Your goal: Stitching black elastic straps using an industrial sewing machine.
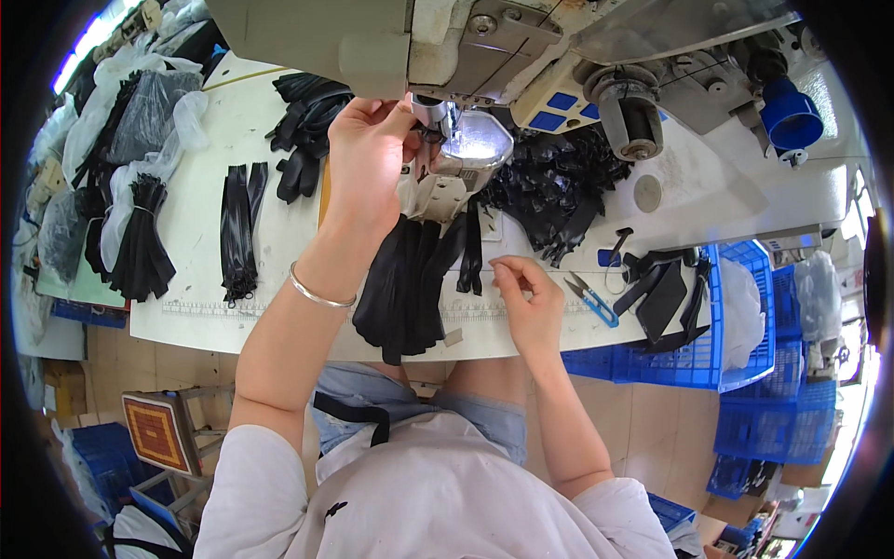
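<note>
My left hand [365,154] reaches up to the needle area of the sewing machine [466,149], fingers pinched near the presser foot; what it holds is hidden. My right hand [526,298] hovers over the table's front edge with thumb and forefinger pinched together, apparently on a thin thread that I can barely make out. A pile of black strips [410,279] hangs over the table edge between my two hands. A silver bangle [321,296] sits on my left wrist.
Bundles of black strips [240,228] and plastic bags [140,140] lie on the white table [200,279] to the left. Blue-handled snips [591,298] rest right of my right hand. Blue crates [745,373] stand at the right, a small stool [158,433] lower left.
</note>
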Motion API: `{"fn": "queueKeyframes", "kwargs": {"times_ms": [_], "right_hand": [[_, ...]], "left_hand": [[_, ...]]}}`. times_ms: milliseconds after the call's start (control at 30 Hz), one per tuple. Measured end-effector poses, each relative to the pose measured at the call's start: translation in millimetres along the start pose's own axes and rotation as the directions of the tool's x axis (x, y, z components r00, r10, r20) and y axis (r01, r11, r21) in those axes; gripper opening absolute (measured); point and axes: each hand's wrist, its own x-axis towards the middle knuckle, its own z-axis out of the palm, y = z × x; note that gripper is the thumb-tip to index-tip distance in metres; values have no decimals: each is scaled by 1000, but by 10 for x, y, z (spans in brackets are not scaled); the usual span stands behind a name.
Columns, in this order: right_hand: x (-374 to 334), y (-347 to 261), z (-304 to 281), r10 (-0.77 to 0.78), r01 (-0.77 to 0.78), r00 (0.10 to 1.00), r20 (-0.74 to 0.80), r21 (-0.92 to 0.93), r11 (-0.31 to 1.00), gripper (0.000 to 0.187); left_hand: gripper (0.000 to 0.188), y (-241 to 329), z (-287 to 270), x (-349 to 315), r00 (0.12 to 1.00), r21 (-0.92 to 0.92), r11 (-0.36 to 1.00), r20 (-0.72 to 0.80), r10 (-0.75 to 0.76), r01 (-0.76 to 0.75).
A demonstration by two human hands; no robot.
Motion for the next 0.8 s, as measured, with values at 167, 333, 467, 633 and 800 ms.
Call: {"fn": "queueKeyframes", "kwargs": {"times_ms": [167,333,467,633,800], "right_hand": [[-7,-19,-63,-155,164,986,60,-195,967,24],[-150,251,-633,-311,104,939,-145,-743,661,28],[-307,505,-946,-262,-49,931,-255,-797,602,27],[-257,603,-989,-511,149,826,-238,-782,605,12],[-577,22,-304,240,-186,969,-62,462,867,19]], "left_hand": [[7,74,-109,-200,997,-89,994,-50,52,-56],[10,56,-524,-752,972,-379,897,29,-232,225],[11,-128,-740,-1191,870,-469,733,263,-417,493],[9,-239,-641,-1410,839,-442,715,228,-494,541],[8,-241,-643,-1550,840,-358,761,181,-512,541]]}}
